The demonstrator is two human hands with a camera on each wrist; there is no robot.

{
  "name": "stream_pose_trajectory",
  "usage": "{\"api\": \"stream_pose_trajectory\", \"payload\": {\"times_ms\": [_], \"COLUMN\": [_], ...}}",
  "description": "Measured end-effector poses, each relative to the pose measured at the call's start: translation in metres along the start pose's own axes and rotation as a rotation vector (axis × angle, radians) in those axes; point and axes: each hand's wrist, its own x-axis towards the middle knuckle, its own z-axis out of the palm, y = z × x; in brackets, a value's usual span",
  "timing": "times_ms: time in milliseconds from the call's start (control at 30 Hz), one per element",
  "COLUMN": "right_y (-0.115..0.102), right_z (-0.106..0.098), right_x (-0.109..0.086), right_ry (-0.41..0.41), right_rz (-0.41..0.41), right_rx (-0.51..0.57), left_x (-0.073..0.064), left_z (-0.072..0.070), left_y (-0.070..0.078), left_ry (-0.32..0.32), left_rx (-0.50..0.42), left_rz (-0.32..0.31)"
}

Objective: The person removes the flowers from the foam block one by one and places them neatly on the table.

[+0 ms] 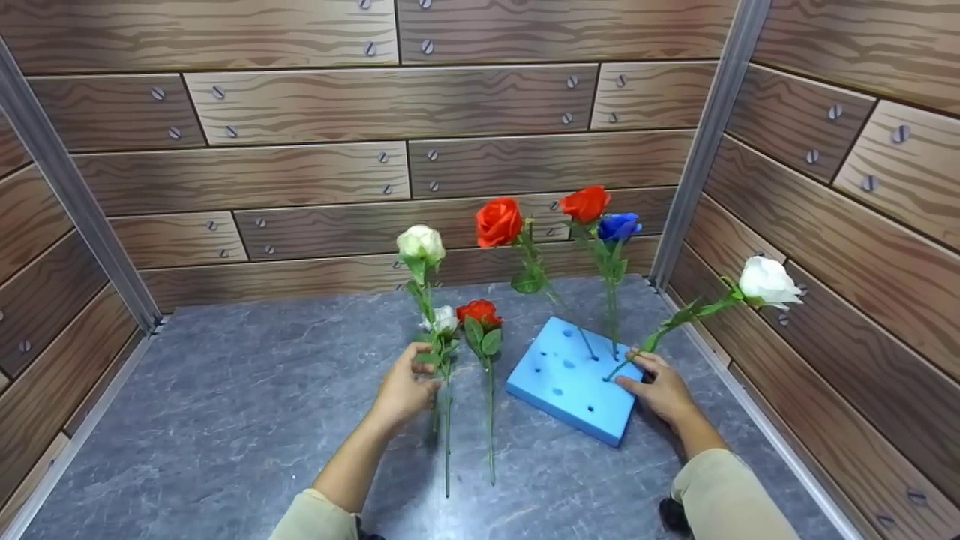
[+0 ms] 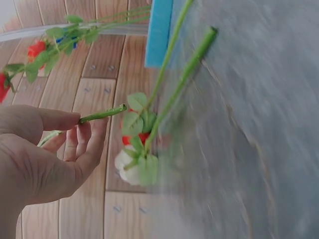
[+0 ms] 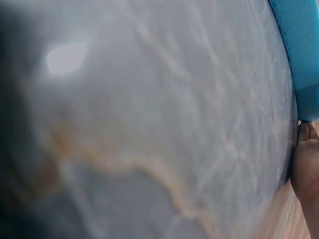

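My left hand [image 1: 405, 386] pinches the stem of a pale cream-green rose [image 1: 421, 244], held upright above the table. In the left wrist view, the cut end of this stem [image 2: 102, 115] sticks out past the thumb and fingertips. Below it lie a white rose [image 1: 442, 320] and a red rose [image 1: 480, 312]. At the right, my right hand [image 1: 664, 390] grips the edge of a blue foam block [image 1: 559, 394], thumb on top. Close to that hand, another white rose [image 1: 769, 283] leans right from a hole. Two red roses [image 1: 499, 223] and a blue rose [image 1: 619, 226] also stand in the block.
Several other holes show in the block's top. The grey marbled tabletop [image 1: 225, 405] is bounded by wood-patterned walls [image 1: 315, 172] at the back and sides, with metal posts [image 1: 709, 142] in the corners.
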Motion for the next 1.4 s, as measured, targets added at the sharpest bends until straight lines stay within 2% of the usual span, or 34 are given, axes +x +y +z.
{"api": "stream_pose_trajectory", "payload": {"times_ms": [267, 433, 700, 1033, 1267, 1400], "right_y": [0.001, 0.001, 0.001, 0.001, 0.002, 0.002], "right_z": [0.000, 0.001, 0.001, 0.000, 0.001, 0.001], "right_x": [0.000, -0.001, -0.001, 0.000, -0.001, 0.000], "right_ry": [-0.009, -0.005, -0.012, -0.002, -0.004, 0.003], "right_rz": [-0.012, -0.007, -0.010, -0.013, -0.013, -0.022], "right_rx": [0.018, 0.014, -0.008, -0.001, 0.018, 0.025], "left_x": [-0.009, -0.017, -0.030, -0.035, -0.034, -0.032], "left_z": [-0.018, -0.026, -0.039, -0.043, -0.046, -0.045], "left_y": [-0.009, -0.015, -0.024, -0.035, -0.039, -0.040], "left_ry": [0.006, -0.024, -0.071, -0.118, -0.146, -0.150], "left_rx": [0.014, 0.015, 0.097, 0.089, 0.037, 0.037], "left_rz": [-0.053, -0.049, -0.078, -0.074, -0.132, -0.170]}}
